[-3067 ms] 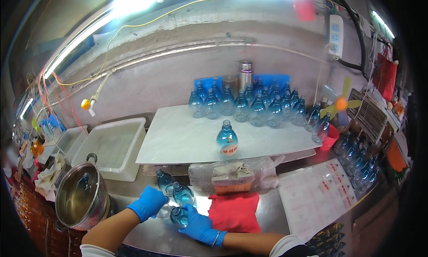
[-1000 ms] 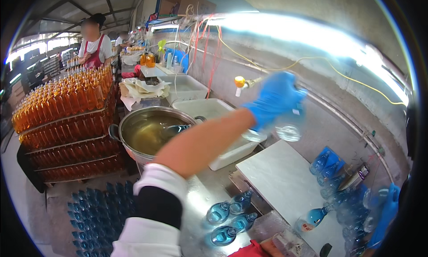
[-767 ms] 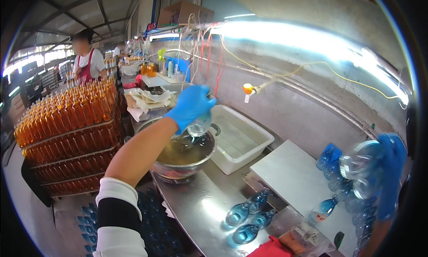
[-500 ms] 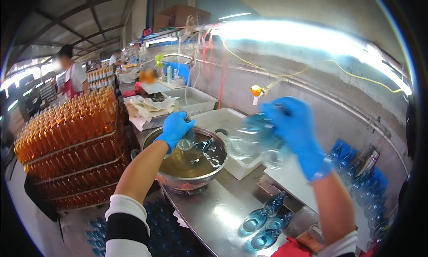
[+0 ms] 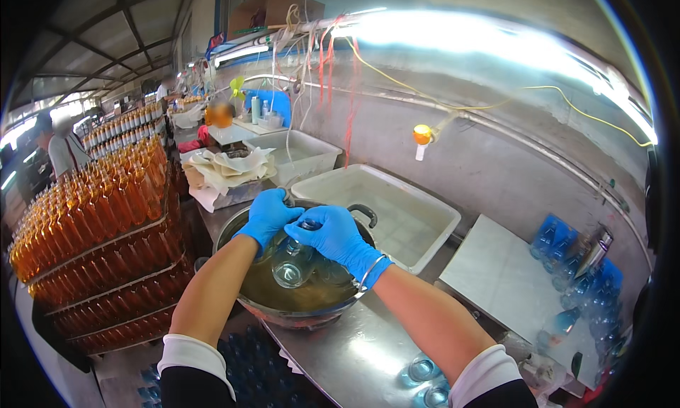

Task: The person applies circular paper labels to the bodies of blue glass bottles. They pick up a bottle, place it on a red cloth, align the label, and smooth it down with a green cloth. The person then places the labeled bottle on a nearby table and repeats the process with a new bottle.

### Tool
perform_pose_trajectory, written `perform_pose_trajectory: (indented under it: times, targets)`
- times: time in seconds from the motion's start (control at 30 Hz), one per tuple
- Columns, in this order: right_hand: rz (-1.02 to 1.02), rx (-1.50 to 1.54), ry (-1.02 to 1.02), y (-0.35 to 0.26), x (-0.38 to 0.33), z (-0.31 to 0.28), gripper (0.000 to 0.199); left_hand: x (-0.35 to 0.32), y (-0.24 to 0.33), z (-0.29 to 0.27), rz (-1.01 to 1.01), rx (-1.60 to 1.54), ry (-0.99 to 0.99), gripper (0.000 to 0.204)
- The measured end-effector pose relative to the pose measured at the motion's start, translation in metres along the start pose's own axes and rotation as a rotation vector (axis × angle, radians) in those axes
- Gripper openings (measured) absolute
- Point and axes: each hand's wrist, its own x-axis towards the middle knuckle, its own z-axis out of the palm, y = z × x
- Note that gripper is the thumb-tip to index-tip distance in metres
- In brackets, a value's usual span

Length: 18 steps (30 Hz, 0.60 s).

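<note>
- The right hand (image 5: pixel 333 232), having swung in from the tub (image 5: pixel 397 227), is now joining the left hand (image 5: pixel 270 215), so both are working over the pot (image 5: pixel 290 316) near the bench's (image 5: pixel 358 348) front edge.
- Right fingers are gripping a bottle's (image 5: pixel 292 265) neck; it is hanging tilted inside the pot's rim. Left fingers are curling; what they are holding is unclear.
- The bottle is showing clear, rounded walls; murky yellowish liquid (image 5: pixel 319 295) is filling the shiny round metal pot; smooth blue gloves (image 5: pixel 347 244) are wrinkling.
</note>
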Motion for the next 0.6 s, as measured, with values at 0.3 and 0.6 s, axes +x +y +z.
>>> perform_pose_trajectory:
  times: [0.3,0.6]
  targets:
    - [0.239,-0.032,0.165,0.071,0.004,0.007,0.041,0.008,-0.008,0.019,0.046,0.088,-0.047,0.035]
    - [0.343,-0.176,0.043,0.058,-0.002,0.012,0.031,0.012,0.012,-0.011,0.024,0.160,0.089,0.031]
